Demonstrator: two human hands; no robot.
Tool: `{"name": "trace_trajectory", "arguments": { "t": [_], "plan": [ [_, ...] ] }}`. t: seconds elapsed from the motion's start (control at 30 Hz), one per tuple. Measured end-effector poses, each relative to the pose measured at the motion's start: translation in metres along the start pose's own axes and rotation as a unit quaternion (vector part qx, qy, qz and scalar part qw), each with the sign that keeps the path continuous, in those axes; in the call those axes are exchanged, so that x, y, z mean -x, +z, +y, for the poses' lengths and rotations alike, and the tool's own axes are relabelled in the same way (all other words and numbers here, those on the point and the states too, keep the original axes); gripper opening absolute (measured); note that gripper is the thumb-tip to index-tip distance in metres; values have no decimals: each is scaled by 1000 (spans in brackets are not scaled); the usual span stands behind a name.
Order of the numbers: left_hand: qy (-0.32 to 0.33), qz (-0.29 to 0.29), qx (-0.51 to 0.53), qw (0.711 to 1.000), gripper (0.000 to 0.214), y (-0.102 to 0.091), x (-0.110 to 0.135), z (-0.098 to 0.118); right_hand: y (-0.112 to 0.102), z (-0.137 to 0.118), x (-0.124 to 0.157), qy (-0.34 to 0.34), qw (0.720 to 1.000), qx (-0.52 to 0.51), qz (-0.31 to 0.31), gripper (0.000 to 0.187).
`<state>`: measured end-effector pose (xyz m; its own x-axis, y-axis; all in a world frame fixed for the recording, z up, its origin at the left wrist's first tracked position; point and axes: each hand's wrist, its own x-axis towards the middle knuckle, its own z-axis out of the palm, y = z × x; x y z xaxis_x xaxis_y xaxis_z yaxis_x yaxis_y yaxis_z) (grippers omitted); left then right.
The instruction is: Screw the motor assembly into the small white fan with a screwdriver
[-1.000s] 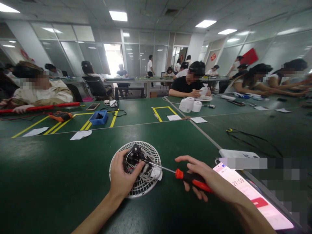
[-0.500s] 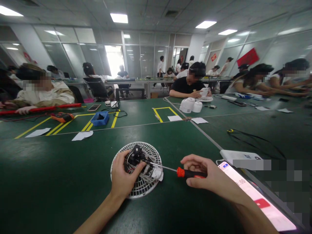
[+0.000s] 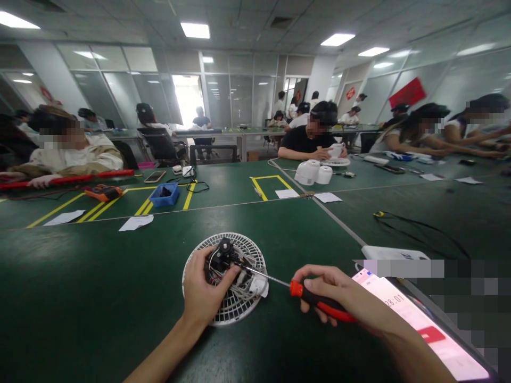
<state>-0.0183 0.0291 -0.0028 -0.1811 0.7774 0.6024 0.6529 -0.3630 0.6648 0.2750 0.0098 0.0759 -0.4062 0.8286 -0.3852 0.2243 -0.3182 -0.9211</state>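
re-gripping the screwdriver (image 3: 296, 289) (lower right), right hand (image 3: 337, 288) curls round it; left hand (image 3: 203, 296) clasps black mechanism (image 3: 223, 252), suggesting stepwise turning.

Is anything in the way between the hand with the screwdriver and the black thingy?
Nothing visible blocks it. The screwdriver reaches from the right hand over the white grille towards the black part; the thumb of the left hand sits close beside the shaft.

Single head-worn view, looking forward and down over green table (image 3: 99, 276). Hands (image 3: 202, 295) close, in lower middle of frame; glass wall (image 3: 241, 85) far off, ahead; ceiling (image 3: 247, 21) along top edge. Wide angle.
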Motion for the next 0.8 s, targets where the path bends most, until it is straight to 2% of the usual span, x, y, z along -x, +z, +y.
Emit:
{"name": "trace_trajectory", "arguments": {
  "t": [0.17, 0.27, 0.4, 0.53, 0.63, 0.73, 0.8],
  "plan": [
    [10, 6, -19, 1000, 50, 0, 0, 2, 2, 0, -1, -14, 999, 35, 16, 56],
    [9, 6, -17, 1000, 50, 0, -1, 3, 1, 2, -3, -19, 1000, 17, 15, 55],
    [1, 4, -20, 1000, 51, 1, 0, 2, 0, 6, -5, 2, 1000, -23, -1, 54],
    [5, 1, -15, 1000, 50, 1, 1, 1, 0, 7, -5, 23, 1000, -4, -8, 57],
    [8, 3, -20, 1000, 50, 0, 0, 2, 1, 8, -4, 1, 1000, 28, -11, 56],
    [10, 6, -22, 1000, 49, 1, -1, 4, 1, 9, -4, -39, 999, 34, 5, 71],
    [18, 6, -24, 1000, 48, 1, -1, 6, 2, 9, -4, -46, 999, 17, 12, 67]
  ]
}}
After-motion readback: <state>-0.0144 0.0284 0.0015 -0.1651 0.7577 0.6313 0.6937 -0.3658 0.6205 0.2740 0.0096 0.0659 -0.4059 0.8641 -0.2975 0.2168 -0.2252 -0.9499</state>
